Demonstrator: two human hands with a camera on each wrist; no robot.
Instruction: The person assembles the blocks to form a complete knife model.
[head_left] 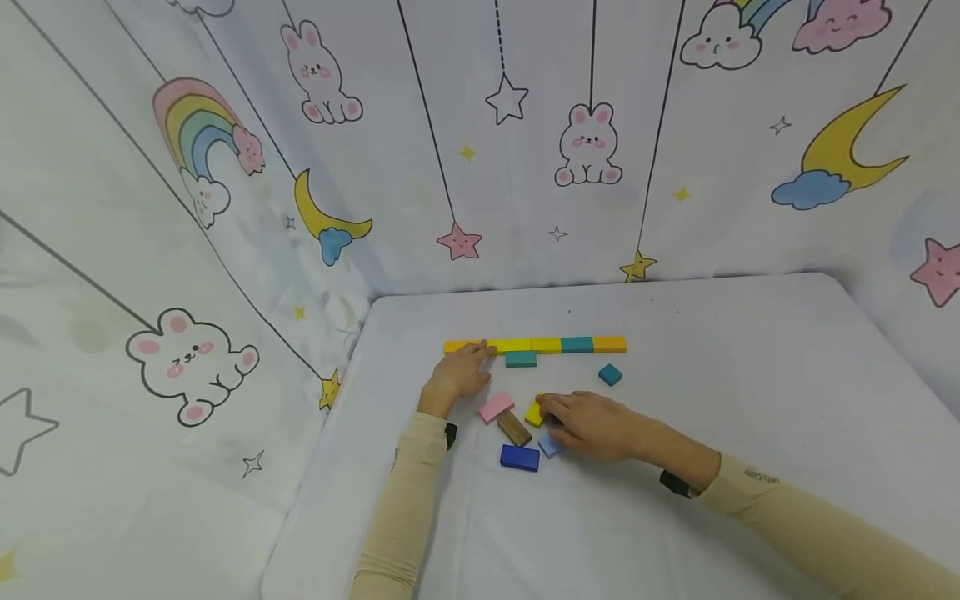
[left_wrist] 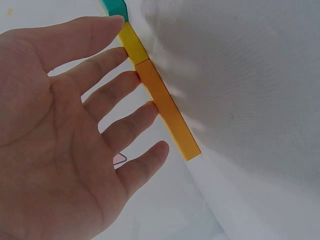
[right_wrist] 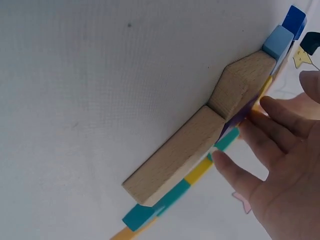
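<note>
My left hand [head_left: 459,375] lies at the left end of a row of coloured blocks. Its straight fingers touch the side of an orange block [left_wrist: 170,112] and a yellow block [left_wrist: 135,45], while the thumb tip overlaps a teal block [left_wrist: 115,7]. Over the loose blocks, my right hand [head_left: 596,423] reaches leftward, index fingertip at a yellow block [head_left: 534,414] and thumb beside a light blue block [head_left: 549,446]. Its fingers look extended in the right wrist view, near two plain wooden-faced blocks [right_wrist: 175,155], one showing a purple side; the hand hides these in the head view.
Near the hands lie a pink block [head_left: 497,407], a brown wooden block [head_left: 514,428] and a dark blue block [head_left: 520,457]. One small teal block [head_left: 611,374] sits right of them. The white-covered table [head_left: 750,358] meets patterned cloth walls [head_left: 525,200] behind and at the left.
</note>
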